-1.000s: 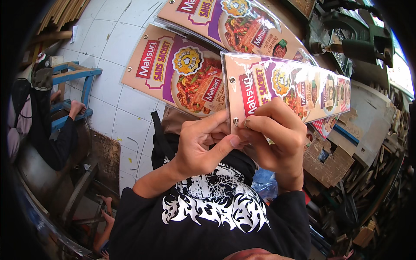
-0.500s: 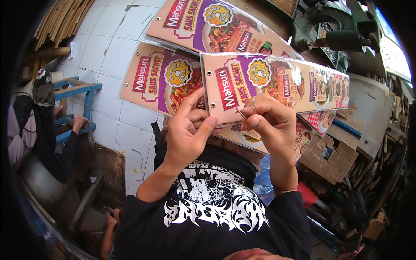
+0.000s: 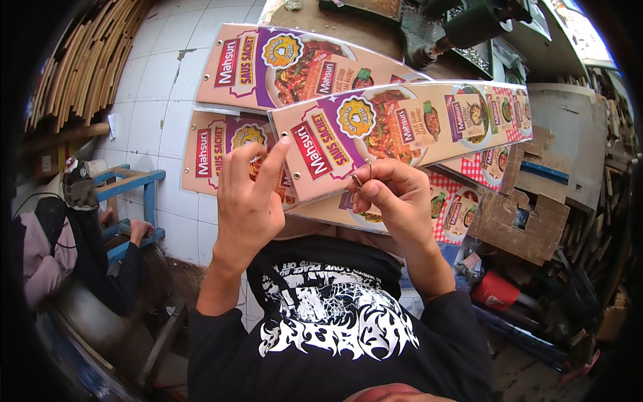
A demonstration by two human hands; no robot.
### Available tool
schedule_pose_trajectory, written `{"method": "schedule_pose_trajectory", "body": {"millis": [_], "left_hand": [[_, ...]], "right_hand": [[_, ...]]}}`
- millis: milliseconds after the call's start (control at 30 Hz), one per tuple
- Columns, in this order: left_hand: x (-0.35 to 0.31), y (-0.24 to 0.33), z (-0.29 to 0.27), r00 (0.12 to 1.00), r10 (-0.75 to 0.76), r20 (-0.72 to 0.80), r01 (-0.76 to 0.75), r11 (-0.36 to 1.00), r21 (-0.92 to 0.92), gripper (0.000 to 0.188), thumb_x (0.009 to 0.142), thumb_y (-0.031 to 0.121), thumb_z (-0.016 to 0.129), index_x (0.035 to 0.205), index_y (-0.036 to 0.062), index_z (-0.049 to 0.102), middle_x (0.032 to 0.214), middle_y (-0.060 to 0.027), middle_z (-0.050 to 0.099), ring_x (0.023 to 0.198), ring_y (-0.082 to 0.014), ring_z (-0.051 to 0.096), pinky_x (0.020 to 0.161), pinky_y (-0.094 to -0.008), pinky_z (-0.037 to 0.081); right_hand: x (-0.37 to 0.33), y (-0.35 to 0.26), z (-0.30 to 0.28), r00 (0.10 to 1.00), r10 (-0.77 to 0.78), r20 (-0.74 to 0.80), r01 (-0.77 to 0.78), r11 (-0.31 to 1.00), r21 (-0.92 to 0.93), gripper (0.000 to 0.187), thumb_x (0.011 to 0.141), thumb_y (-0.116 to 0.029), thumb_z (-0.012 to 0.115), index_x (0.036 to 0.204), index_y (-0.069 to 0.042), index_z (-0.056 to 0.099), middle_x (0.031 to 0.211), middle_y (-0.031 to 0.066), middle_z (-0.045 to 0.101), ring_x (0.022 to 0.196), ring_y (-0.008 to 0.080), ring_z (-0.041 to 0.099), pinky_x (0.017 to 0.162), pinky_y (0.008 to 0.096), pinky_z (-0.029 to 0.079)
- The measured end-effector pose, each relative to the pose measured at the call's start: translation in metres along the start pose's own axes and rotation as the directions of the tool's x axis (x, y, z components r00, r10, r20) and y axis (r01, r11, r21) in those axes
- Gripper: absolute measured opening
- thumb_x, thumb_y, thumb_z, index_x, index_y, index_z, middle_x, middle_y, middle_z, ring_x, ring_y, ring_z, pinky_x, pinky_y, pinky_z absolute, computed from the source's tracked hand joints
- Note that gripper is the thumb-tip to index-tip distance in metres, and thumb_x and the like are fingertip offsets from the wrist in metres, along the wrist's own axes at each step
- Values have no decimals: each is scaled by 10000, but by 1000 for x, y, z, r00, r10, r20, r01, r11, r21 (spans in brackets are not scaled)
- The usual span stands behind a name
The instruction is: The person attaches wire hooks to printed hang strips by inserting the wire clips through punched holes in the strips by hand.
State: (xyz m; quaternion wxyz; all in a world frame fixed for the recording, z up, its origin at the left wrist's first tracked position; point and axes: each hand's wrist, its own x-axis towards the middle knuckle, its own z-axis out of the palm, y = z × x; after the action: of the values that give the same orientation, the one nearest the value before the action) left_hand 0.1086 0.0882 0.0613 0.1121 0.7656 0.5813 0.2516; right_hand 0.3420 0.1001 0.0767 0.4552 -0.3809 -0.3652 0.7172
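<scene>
Several long printed signs in clear plastic, peach and purple with food pictures, lie overlapping before me. On the uppermost sign (image 3: 429, 144), two metal eyelets show along the left edge. My left hand (image 3: 249, 201) is open with fingers apart, its index fingertip close to the upper eyelet (image 3: 284, 136); whether it touches cannot be told. My right hand (image 3: 395, 194) pinches small bent wire hooks (image 3: 357, 179) over the lower middle of this sign. Another sign (image 3: 248, 67) lies farther off, and one more (image 3: 201, 161) is partly under my left hand.
A dark machine (image 3: 462, 33) stands at the far right, by a worn board (image 3: 526, 228) with a hole. Wooden strips (image 3: 80, 60) are stacked at the far left on white tiles (image 3: 167, 127). Another person's foot (image 3: 139, 231) rests by a blue frame (image 3: 151, 194) at left.
My left hand has let go of the uppermost sign's edge and opened its fingers, moving left. That sign has shifted left and tilted. My right hand still pinches the wire hooks.
</scene>
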Motion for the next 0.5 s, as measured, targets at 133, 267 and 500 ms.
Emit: {"method": "schedule_pose_trajectory", "body": {"millis": [133, 267, 500], "left_hand": [[15, -14, 0, 937, 291, 194, -314, 944, 100, 653, 745, 12, 565, 1361, 228, 564, 1481, -156, 417, 1427, -304, 326, 1191, -538, 137], [20, -17, 4, 827, 511, 236, -541, 837, 84, 504, 834, 130, 570, 1324, 242, 595, 1499, -95, 438, 1444, -257, 333, 1213, -569, 78], [34, -21, 18, 709, 697, 109, -704, 710, 36, 288, 887, 178, 623, 1173, 197, 657, 1345, -69, 597, 1319, -291, 508, 1182, -578, 219]], "right_hand": [[-13, 7, -15, 998, 15, 55, -15, 1000, -4, 159, 916, -31, 669, 1050, 53, 660, 941, 87, 689, 774, 106, 652, 697, 251, 561], [-31, 14, -26, 991, 29, 134, -40, 996, 80, 135, 925, -41, 655, 1027, 47, 653, 998, 92, 642, 837, 120, 639, 698, 246, 557], [-49, 14, -32, 952, -77, 296, 25, 984, 174, 92, 918, -36, 658, 958, 43, 631, 994, 125, 617, 833, 147, 624, 702, 255, 540]]}}
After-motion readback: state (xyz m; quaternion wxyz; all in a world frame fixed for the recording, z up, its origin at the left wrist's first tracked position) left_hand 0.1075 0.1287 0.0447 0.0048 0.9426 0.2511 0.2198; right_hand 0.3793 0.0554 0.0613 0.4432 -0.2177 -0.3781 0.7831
